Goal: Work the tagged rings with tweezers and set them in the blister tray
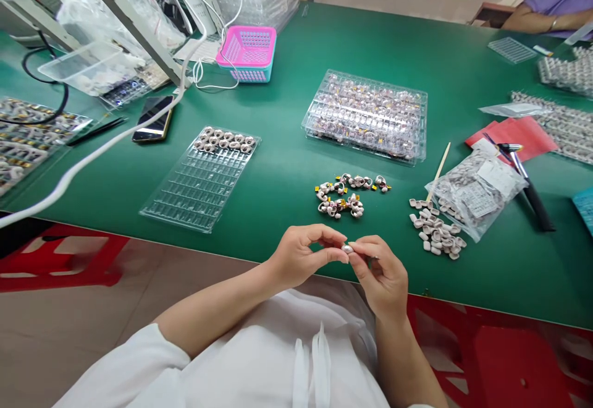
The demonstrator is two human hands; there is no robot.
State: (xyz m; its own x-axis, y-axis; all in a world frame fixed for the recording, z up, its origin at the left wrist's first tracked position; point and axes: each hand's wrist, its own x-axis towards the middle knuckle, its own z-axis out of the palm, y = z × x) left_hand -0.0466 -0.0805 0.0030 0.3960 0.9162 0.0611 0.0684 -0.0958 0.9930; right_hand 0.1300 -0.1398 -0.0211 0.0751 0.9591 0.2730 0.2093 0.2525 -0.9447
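Note:
Between the fingertips of my left hand (308,253) and my right hand (380,272) is a small shiny whitish part (347,248), held just over the table's front edge. Both hands pinch it from opposite sides; its exact kind is too small to make out. Beyond my hands lies a loose group of small beige parts with yellow tabs (340,196). To the right is a pile of small beige oval caps (435,232). A clear compartment tray (189,188) on the left has its far rows filled with similar rounded parts.
A filled clear tray stack (365,117) stands farther back. At right lie a plastic bag of parts (477,188), a black-handled tool (532,191), a wooden stick (439,170) and red sheets (514,139). A phone (155,119), a pink basket (248,49) and a white cable (92,151) are left.

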